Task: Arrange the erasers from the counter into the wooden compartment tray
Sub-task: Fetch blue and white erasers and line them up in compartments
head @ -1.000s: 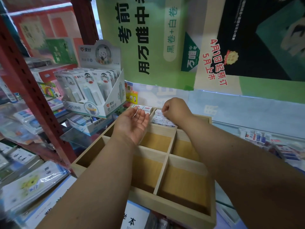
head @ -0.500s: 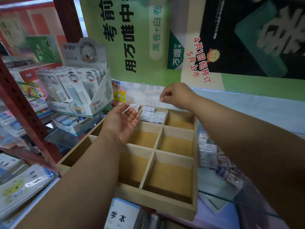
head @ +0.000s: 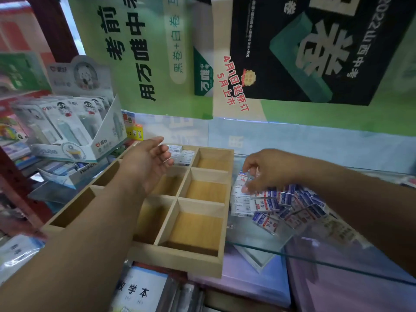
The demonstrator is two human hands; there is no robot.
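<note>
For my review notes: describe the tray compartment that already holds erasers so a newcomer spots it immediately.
Find the wooden compartment tray left of the glass counter. Go to its far row, just beyond the left hand. That cell alone holds white erasers; its visible neighbours show bare wood.

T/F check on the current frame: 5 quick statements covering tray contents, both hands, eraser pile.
1. The right hand reaches into the eraser pile on the glass counter. True.
2. The left hand grips an eraser. False: it hovers palm-up, holding nothing.
3. Every compartment of the wooden tray holds erasers. False: only a far compartment shows boxed erasers; the near ones are bare.
4. The eraser pile lies to the right of the tray. True.
5. The tray is turned upside down. False: it sits open side up.
</note>
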